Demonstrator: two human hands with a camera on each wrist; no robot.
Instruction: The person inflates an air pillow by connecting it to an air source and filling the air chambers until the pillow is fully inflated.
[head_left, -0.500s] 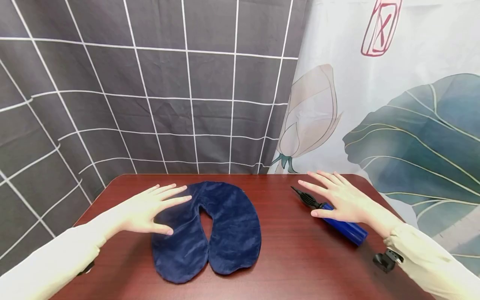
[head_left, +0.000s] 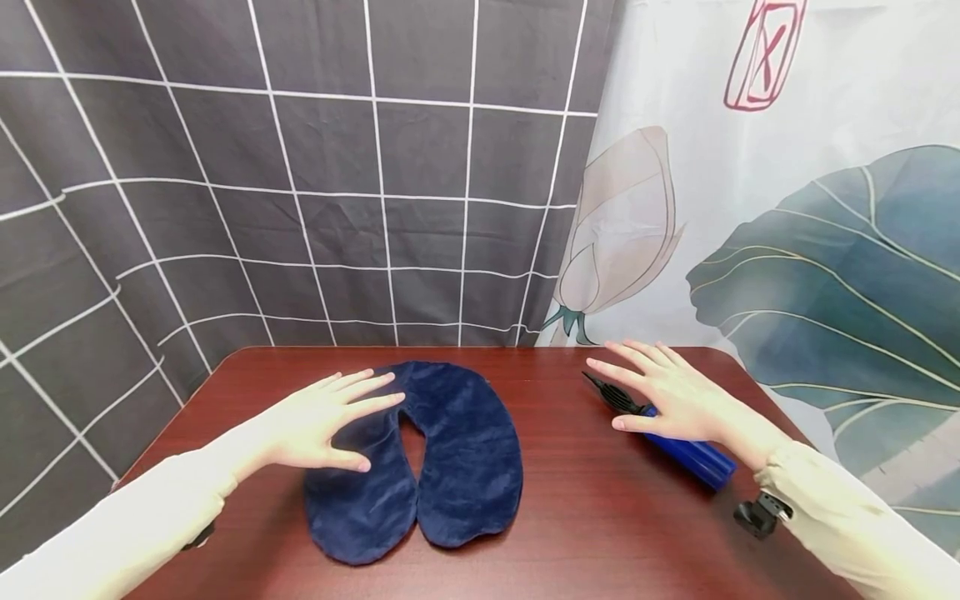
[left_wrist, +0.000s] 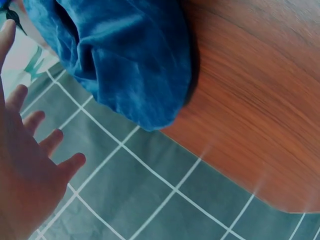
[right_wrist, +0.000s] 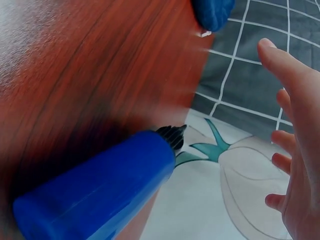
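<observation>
A dark blue U-shaped plush pillow (head_left: 468, 458) lies flat on the table, its two ends towards the near edge. Over its left part hovers my left hand (head_left: 315, 425), fingers spread and holding nothing; the left wrist view shows a gap between that hand (left_wrist: 30, 165) and the pillow (left_wrist: 135, 60). My right hand (head_left: 675, 396), fingers also spread, is above a blue cylinder (head_left: 693, 458) with a black ribbed, pointed end (head_left: 618, 398), and covers part of it. In the right wrist view the cylinder (right_wrist: 100, 185) lies apart from the hand (right_wrist: 300, 140).
The reddish-brown wooden table (head_left: 570, 517) has a grey curtain with white grid lines (head_left: 322, 150) behind it and at the left. A white curtain with a flower and leaf print (head_left: 690, 183) hangs at the back right. A black device (head_left: 761, 515) is on the right wrist.
My left hand has moved a little to the right, further over the pillow. My right hand has shifted slightly to the left. The pillow and the cylinder have stayed in place.
</observation>
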